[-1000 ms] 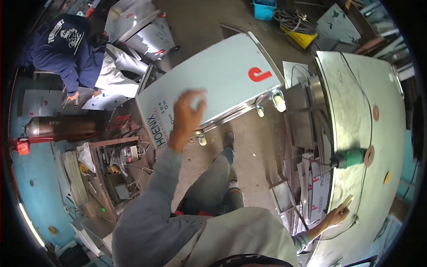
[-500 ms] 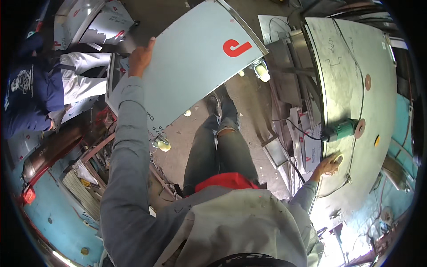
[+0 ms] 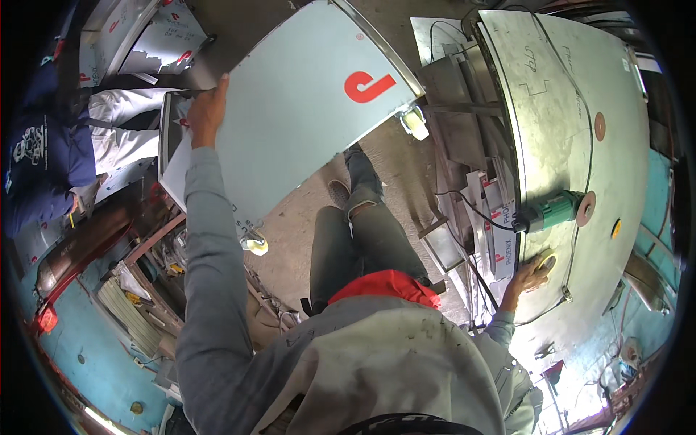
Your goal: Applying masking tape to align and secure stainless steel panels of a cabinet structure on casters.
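Observation:
My left arm reaches forward, and my left hand [image 3: 209, 114] grips the left edge of a wheeled metal cabinet [image 3: 297, 109]. Pale protective film with a red mark covers the cabinet's large panel. One caster [image 3: 254, 243] shows near its lower left corner, another caster [image 3: 414, 123] at its right corner. Out to the right, my right hand [image 3: 531, 276] is closed on a yellowish roll of tape [image 3: 548, 261], low over a sheet-metal worktop [image 3: 565, 167]. Just beyond that hand lies a green angle grinder [image 3: 557, 212] with a brown disc.
A co-worker in a dark blue shirt [image 3: 51, 145] and light trousers is at the far left, beside other film-covered metal pieces [image 3: 163, 40]. Metal offcuts [image 3: 500, 225] are stacked under the worktop. A loose brown disc [image 3: 599, 126] and a black cable [image 3: 580, 94] lie on top.
The cabinet and my left hand have shifted slightly left in view. My legs have moved, one foot stepping. My right hand stays at the worktop with the tape roll.

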{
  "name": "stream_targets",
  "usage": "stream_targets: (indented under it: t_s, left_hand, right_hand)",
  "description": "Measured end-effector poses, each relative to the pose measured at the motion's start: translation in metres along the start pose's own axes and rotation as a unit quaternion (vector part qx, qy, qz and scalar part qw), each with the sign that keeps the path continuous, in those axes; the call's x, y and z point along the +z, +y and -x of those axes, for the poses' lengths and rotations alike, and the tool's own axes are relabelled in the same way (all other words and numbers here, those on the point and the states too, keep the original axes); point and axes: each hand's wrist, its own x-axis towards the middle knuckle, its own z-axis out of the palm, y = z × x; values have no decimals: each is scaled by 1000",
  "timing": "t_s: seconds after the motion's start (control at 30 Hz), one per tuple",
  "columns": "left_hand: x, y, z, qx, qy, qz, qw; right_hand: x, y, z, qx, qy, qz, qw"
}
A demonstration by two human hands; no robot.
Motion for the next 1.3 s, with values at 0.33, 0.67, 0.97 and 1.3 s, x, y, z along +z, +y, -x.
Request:
stream_targets:
  t_s: [0.33,0.67,0.97,1.3]
  left_hand:
    - [2,23,221,55,70,17,996]
    - [17,46,353,104,109,62,987]
    - [29,52,383,160,38,94,982]
    - [83,65,446,227,57,44,971]
  right_hand:
    - [11,36,-7,-9,70,-10,997]
    - [-18,23,16,9,65,-66,996]
    - [-7,40,16,-10,112,-61,992]
    - [-18,34,16,14,84,-110,990]
